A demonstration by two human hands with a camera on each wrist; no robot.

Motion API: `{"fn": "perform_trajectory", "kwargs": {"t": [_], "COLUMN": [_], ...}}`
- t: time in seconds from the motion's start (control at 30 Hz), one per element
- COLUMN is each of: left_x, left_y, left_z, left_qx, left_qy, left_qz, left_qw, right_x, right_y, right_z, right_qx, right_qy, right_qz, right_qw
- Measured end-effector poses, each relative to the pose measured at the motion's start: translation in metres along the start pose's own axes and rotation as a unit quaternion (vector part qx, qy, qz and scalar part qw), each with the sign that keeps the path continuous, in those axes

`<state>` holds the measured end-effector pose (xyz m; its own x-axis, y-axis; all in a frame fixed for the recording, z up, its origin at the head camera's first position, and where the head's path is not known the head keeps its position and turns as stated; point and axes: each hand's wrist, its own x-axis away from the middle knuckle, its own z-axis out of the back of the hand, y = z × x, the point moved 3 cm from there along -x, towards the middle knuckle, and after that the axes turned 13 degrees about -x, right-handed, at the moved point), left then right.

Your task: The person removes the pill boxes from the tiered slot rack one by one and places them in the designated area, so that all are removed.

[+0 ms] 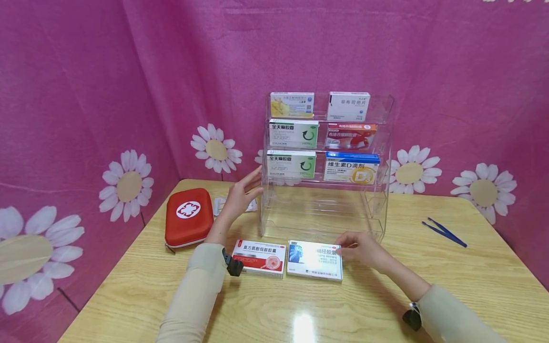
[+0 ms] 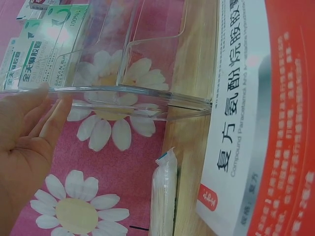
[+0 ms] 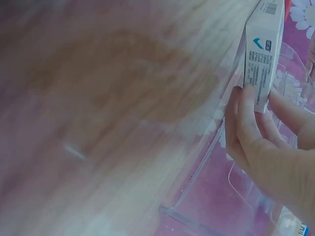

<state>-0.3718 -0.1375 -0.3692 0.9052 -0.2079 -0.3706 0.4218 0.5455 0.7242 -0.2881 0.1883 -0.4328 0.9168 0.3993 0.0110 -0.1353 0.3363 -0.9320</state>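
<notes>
A clear acrylic display rack [image 1: 317, 228] stands on the table, with medicine boxes on its three upper tiers. My left hand [image 1: 239, 197] touches the rack's left side with fairly straight fingers; in the left wrist view the fingertips [image 2: 59, 110] lie along its clear edge. In front of the rack, my right hand [image 1: 362, 248] pinches the right end of a white-and-blue medicine box [image 1: 315, 267]. The right wrist view shows fingers and thumb on opposite sides of that box [image 3: 261, 59]. Left of it is a red-and-white capsule box [image 1: 257, 261].
A red first-aid case [image 1: 188, 228] sits at the table's left, beside a small clear packet [image 1: 218, 206]. Blue tweezers [image 1: 446, 232] lie to the right. Among the racked boxes are a vitamin D box [image 1: 343, 169] and a green-and-white box [image 1: 287, 166]. A pink flowered curtain [image 1: 206, 71] hangs behind.
</notes>
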Motion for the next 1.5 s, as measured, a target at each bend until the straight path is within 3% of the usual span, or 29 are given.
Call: {"fn": "perform_trajectory", "kwargs": {"t": [0.3,0.7,0.9,1.07,1.27,1.43,1.5], "left_x": [-0.001,-0.002,-0.002,-0.001,0.001,0.002,0.002], "left_y": [0.003,0.005,0.003,0.002,0.001,0.004,0.005], "left_z": [0.003,0.003,0.002,0.001,0.001,0.002,0.002], "left_qx": [0.003,0.018,0.007,0.0,0.006,0.02,0.021], "left_qy": [0.01,0.012,0.006,0.003,-0.002,-0.002,-0.003], "left_qz": [-0.004,-0.004,-0.003,-0.002,0.005,0.005,0.005], "left_qw": [0.9999,0.9998,1.0,1.0,1.0,0.9998,0.9998], "right_x": [-0.004,-0.006,-0.005,-0.005,-0.008,-0.014,-0.016], "right_y": [-0.002,-0.003,-0.008,-0.031,-0.06,-0.084,-0.092], "right_z": [-0.003,-0.003,0.004,0.023,0.05,0.069,0.077], "right_qx": [-0.006,0.009,0.075,0.14,0.157,0.159,0.172], "right_qy": [-0.046,-0.052,-0.005,0.071,0.154,0.237,0.268], "right_qz": [-0.004,0.003,0.029,0.085,0.136,0.204,0.235], "right_qw": [0.9989,0.9986,0.9968,0.9839,0.966,0.9364,0.9185]}}
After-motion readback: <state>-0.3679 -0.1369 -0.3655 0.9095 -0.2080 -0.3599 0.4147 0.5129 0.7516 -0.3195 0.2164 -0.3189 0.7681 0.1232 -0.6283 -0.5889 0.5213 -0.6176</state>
